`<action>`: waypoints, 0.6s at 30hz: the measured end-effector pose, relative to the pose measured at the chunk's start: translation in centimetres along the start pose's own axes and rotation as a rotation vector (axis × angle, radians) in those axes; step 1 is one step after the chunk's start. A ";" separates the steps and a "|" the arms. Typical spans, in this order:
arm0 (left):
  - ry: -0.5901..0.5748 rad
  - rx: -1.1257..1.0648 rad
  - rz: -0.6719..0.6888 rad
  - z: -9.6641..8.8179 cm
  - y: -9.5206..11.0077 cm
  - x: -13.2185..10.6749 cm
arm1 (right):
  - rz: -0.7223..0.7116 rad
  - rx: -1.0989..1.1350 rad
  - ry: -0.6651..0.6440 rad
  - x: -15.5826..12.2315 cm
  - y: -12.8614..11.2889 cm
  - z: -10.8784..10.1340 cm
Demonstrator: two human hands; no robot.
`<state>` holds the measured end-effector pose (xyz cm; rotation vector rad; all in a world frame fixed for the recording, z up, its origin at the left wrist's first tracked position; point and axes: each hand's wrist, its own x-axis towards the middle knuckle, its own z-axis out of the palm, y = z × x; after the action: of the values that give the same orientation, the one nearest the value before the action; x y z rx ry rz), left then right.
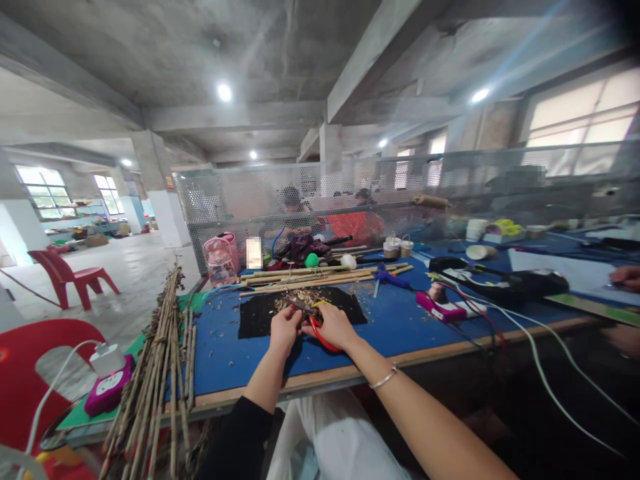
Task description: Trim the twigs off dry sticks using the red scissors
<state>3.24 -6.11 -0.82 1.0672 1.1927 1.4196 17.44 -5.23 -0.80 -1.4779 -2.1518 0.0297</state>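
Observation:
My right hand [334,327] is closed around a pair of scissors with red and yellow handles [320,337]. Their dark blades point up and left, over a black cloth [255,320] laid on the blue table. Just left of the scissors, my left hand [285,329] has its fingers pinched together close to the blades; whatever is between them is too small to make out. Pale chips and shavings [305,295] lie heaped on the cloth beyond both hands. Behind that heap, several long thin sticks [280,281] lie across the table.
A bundle of dry stalks [160,353] leans over the table's left end, beside a purple power strip [111,387]. To the right lie a blue glue gun [393,277], another purple strip [440,307] and white cables [535,347]. A co-worker's hand [625,277] shows at far right.

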 end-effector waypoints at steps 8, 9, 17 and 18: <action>-0.011 0.028 0.049 -0.1 -0.4 0.1 | -0.001 0.011 -0.025 0.1 -0.1 -0.3; -0.004 0.036 0.051 -0.1 -0.3 0.1 | 0.013 0.015 -0.037 0.1 -0.2 -0.4; 0.026 0.077 0.073 0.0 -0.2 0.0 | 0.076 -0.048 -0.028 0.1 -0.6 -1.0; 0.026 0.077 0.077 0.0 -0.2 0.0 | 0.079 -0.051 -0.028 0.1 -0.6 -1.0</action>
<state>3.29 -6.10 -1.05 1.1619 1.2456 1.4603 17.35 -5.66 0.26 -1.5993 -2.1298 0.0241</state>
